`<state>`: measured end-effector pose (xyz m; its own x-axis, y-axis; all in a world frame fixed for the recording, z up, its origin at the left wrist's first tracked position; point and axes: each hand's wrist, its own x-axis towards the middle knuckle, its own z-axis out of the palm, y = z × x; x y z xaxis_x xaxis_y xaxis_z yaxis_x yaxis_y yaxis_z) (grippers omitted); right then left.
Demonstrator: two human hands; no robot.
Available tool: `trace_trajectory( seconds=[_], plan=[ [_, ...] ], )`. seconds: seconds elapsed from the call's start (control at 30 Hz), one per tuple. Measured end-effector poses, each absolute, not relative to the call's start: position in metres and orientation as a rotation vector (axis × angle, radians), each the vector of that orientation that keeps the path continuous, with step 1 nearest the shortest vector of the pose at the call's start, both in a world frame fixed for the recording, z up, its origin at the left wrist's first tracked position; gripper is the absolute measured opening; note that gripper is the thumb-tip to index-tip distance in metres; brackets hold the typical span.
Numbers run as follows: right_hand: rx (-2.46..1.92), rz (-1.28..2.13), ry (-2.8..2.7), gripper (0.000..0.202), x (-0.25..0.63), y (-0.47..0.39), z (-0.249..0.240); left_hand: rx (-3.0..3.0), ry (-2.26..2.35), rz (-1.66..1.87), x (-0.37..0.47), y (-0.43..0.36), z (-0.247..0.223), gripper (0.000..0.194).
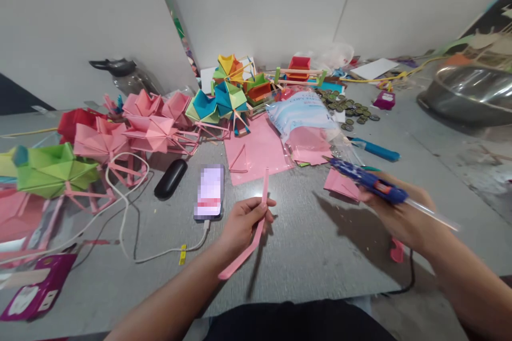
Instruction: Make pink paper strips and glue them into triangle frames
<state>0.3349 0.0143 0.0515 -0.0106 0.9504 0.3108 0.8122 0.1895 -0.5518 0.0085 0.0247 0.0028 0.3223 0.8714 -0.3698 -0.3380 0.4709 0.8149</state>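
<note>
Between thumb and fingers, my left hand (247,219) pinches a folded pink paper strip (259,234), bent at an angle above the grey table. My right hand (400,213) is wrapped round a blue hot glue gun (370,181), its nozzle pointing left and a clear glue stick (434,216) poking out behind. Just left of that hand lie small pink paper pieces (341,185). Beyond my hands is a pink paper sheet (256,144) in clear plastic, with a bent pink strip (239,160) lying on it.
Folded pink paper shapes (148,133) crowd the left, near a green one (56,170). A phone (210,192) charges on a white cable (160,254) beside a black case (170,178). A blue cutter (376,148), coins (352,109) and a metal bowl (472,93) are at right.
</note>
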Motion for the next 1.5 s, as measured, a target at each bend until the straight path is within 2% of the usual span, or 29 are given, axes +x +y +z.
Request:
trace_trajectory(
  seconds=[0.2,0.47,0.57,0.63,0.73,0.87,1.0,1.17,1.33,1.5],
  plan=[
    [-2.010,-0.088,-1.748,0.028,0.437,-0.037,0.022,0.721,1.018,0.949,0.011,0.026,-0.001,0.038],
    [-2.112,-0.311,-1.967,0.040,0.550,-0.022,-0.047,0.923,1.127,1.009,0.012,0.026,-0.006,0.034],
    [-2.034,-0.394,-2.035,0.035,0.566,-0.018,-0.045,1.050,1.156,1.027,0.013,0.028,-0.013,0.032],
    [-2.081,-0.472,-2.039,0.032,0.550,-0.016,-0.023,1.101,1.167,1.031,0.012,0.029,-0.017,0.029],
    [-2.003,-0.494,-2.133,0.039,0.474,-0.012,0.022,1.132,1.189,1.017,0.012,0.030,-0.022,0.026],
    [-1.154,-0.202,-2.500,0.021,0.331,-0.006,0.042,1.115,1.218,1.002,0.014,0.030,-0.023,0.025],
    [-0.709,0.060,-2.822,0.023,0.246,0.006,0.018,1.094,1.184,0.964,0.016,0.027,-0.019,0.027],
    [-0.526,0.131,-2.907,0.030,0.235,0.021,-0.001,1.267,1.201,0.951,0.014,0.024,-0.013,0.023],
    [-0.567,0.208,-2.852,0.026,0.236,0.026,-0.006,1.721,1.327,0.955,0.007,0.026,-0.012,0.016],
    [-0.647,0.355,-2.775,0.025,0.234,0.024,-0.016,1.840,1.381,0.853,0.006,0.028,-0.013,0.010]
  ],
)
